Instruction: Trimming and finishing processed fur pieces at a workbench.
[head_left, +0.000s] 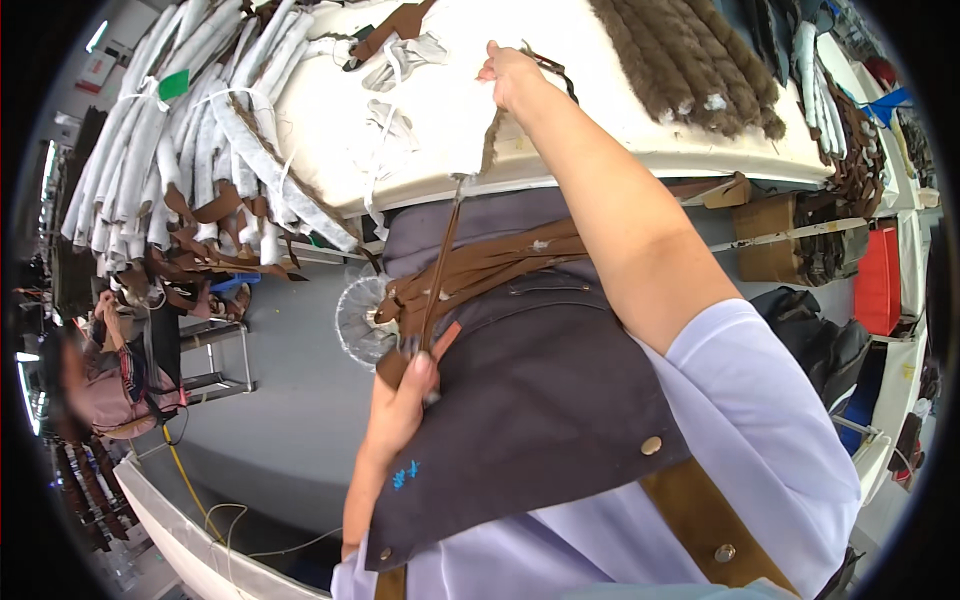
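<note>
My left hand (402,398), low in front of the apron, is closed around a narrow brown fabric strip (441,255). The strip runs taut and slanting up to the table edge. Close to that hand's thumb an orange-red piece (448,341) sticks out; I cannot make out what it is. My right hand (508,75) reaches far out over the table, fingers curled together. From beneath it a thin fur strip (490,143) hangs toward the table edge and meets the brown strip there. What its fingers pinch is mostly hidden. More brown strips (510,265) lie across my lap.
Bundled white-backed strips (165,130) cover the table's left end. Brown fur pelts (690,60) lie at the right. White fabric scraps (388,125) and a dark-handled tool (548,62) rest on the white table (470,60). A cardboard box (768,240) stands below; another person (120,370) sits at left.
</note>
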